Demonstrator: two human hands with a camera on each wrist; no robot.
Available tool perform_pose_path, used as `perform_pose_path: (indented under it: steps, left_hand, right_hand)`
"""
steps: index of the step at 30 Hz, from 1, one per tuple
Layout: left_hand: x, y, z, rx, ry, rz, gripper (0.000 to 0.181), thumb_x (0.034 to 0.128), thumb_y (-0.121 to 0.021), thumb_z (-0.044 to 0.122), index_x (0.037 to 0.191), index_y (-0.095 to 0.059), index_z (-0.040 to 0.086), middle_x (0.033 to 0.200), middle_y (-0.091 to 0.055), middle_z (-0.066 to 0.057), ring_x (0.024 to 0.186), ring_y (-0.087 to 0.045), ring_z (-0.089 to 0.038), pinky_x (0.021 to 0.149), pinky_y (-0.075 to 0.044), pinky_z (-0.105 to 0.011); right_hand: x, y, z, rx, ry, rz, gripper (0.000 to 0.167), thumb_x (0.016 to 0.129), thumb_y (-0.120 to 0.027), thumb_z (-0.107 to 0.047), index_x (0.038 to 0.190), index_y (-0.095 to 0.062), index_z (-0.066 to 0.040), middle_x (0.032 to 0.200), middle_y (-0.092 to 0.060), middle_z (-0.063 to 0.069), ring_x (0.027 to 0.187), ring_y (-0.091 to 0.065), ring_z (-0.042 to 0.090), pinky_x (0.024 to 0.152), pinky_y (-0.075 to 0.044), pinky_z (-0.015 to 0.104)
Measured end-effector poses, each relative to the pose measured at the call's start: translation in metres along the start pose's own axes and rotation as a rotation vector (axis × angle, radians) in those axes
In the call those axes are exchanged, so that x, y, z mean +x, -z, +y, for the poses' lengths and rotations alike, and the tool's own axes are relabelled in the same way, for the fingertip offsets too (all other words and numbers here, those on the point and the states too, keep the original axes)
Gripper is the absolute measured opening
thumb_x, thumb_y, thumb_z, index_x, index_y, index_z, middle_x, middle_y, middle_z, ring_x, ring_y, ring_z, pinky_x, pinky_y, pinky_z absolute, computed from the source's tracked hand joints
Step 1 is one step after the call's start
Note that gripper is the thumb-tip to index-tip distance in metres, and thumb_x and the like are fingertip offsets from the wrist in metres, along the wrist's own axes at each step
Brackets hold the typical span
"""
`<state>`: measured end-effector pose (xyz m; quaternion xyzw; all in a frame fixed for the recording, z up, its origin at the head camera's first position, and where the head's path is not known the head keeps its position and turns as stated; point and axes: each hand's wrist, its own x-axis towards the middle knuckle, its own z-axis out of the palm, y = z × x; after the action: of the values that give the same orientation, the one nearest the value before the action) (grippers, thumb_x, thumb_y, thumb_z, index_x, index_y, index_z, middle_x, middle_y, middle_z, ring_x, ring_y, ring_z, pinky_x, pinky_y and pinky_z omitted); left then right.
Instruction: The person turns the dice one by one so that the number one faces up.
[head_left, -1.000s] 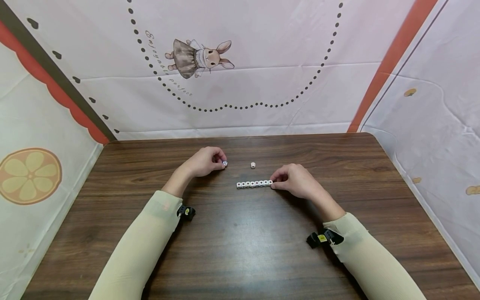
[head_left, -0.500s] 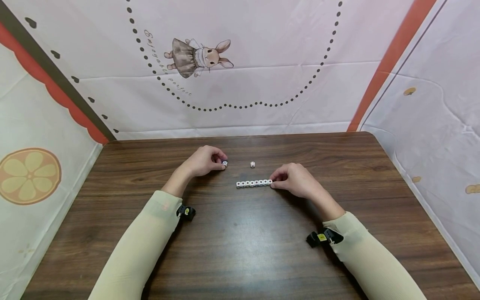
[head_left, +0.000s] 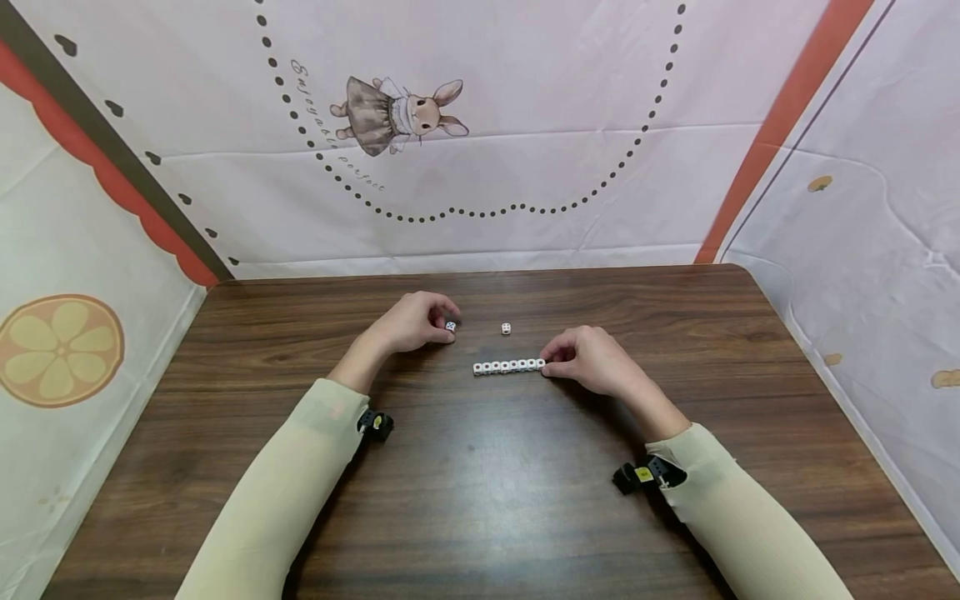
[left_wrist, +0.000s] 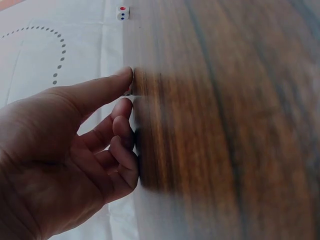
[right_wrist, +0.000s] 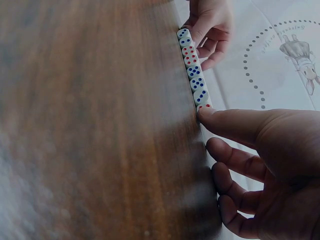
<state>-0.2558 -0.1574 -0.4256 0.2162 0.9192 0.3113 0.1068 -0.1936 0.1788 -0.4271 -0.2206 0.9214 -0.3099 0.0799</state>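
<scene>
A straight row of several white dice (head_left: 504, 367) lies on the brown table (head_left: 480, 500), a single large dot on each top face. At its right end my right hand (head_left: 588, 360) pinches the last die (right_wrist: 202, 107) between thumb and index finger. The thumb partly covers that die in the right wrist view. Farther left and back, my left hand (head_left: 411, 323) is spread around a separate die (head_left: 451, 326). Its thumb is on the near side and its index finger stands off the die; in the left wrist view the thumb mostly hides it.
Another lone die (head_left: 506, 329) sits behind the row, between the two hands. A printed cloth (head_left: 540, 150) with a rabbit drawing hangs beyond the table's back edge, and cloth stands along both sides. Each wrist wears a black camera mount (head_left: 375, 423).
My left index finger has straightened and lifted off the die it was pinching, and that hand has shifted slightly right. The right hand and the row of dice stay put.
</scene>
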Motion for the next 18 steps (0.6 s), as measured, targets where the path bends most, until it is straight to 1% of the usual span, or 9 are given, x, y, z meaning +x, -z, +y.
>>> perform_pose_path:
  steps: [3,8,14,18]
  left_hand:
    - [0.0007,-0.0006,0.0002,0.001,-0.011,-0.003,0.023,0.0927,-0.084,0.012,0.115,-0.078,0.010,0.085,-0.066,-0.001,0.077,-0.057,-0.017,0.079,-0.045,-0.036]
    - [0.0011,-0.0003,-0.0010,0.007,-0.024,0.009,0.012,0.0948,-0.081,0.011,0.107,-0.079,0.011,0.084,-0.065,0.000,0.079,-0.057,-0.017,0.079,-0.045,-0.036]
    - [-0.0007,-0.0004,-0.0027,-0.031,-0.014,0.021,0.012,0.0947,-0.082,0.012,0.106,-0.079,0.010,0.088,-0.068,0.000,0.085,-0.060,-0.016,0.082,-0.048,-0.035]
    - [-0.0013,-0.0004,-0.0040,-0.066,-0.003,0.029,0.013,0.0941,-0.082,0.011,0.106,-0.077,0.008,0.089,-0.070,0.000,0.085,-0.062,-0.017,0.080,-0.049,-0.034]
  right_hand:
    - [0.0000,-0.0004,0.0000,0.002,0.000,0.000,0.009,0.090,-0.088,-0.022,0.096,-0.083,-0.018,0.081,-0.073,-0.012,0.075,-0.062,0.012,0.073,-0.049,0.036]
    - [0.0007,-0.0002,-0.0001,0.002,0.002,0.002,0.009,0.090,-0.088,-0.022,0.096,-0.083,-0.018,0.081,-0.073,-0.012,0.075,-0.062,0.012,0.073,-0.049,0.036]
    - [0.0006,-0.0013,0.0021,0.000,0.004,0.000,0.008,0.090,-0.087,-0.021,0.096,-0.083,-0.018,0.080,-0.072,-0.011,0.075,-0.061,0.011,0.072,-0.049,0.036]
    - [0.0002,-0.0010,0.0010,0.005,-0.002,-0.001,0.008,0.090,-0.087,-0.021,0.096,-0.083,-0.018,0.079,-0.070,-0.011,0.074,-0.061,0.011,0.072,-0.048,0.035]
